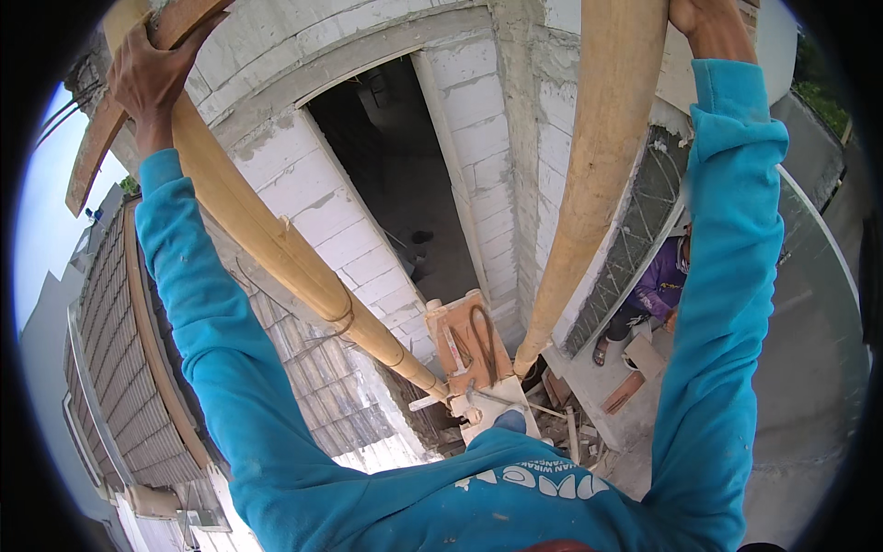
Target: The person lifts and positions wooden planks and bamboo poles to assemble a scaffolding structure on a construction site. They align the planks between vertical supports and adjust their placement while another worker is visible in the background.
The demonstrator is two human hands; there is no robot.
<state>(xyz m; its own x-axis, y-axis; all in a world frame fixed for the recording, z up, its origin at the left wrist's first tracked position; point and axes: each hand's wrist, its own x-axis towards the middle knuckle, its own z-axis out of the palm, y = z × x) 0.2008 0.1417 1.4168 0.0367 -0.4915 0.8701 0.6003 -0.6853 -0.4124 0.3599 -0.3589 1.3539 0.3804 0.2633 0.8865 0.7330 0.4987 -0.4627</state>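
Both my arms reach up in blue sleeves. At the upper left my left hand point(152, 78) is closed around a reddish-brown wooden plank point(90, 166), right beside a long bamboo pole point(262, 230). My right hand point(706, 20) is at the upper right, against the side of a second, thicker bamboo pole point(598, 175). Its fingers are hidden by the pole and the picture's top edge. Far below, between the feet of the poles, lies a brown board point(487, 322). On it are a hammer-like tool point(455, 351) and a dark looped strap point(482, 336).
A white block wall point(460, 92) with a dark doorway point(395, 175) stands ahead. Tiled roofing point(152, 359) spreads at left. Low at right a person in purple point(658, 285) is near loose boards point(625, 391). Scrap wood point(566, 428) lies beneath the right pole.
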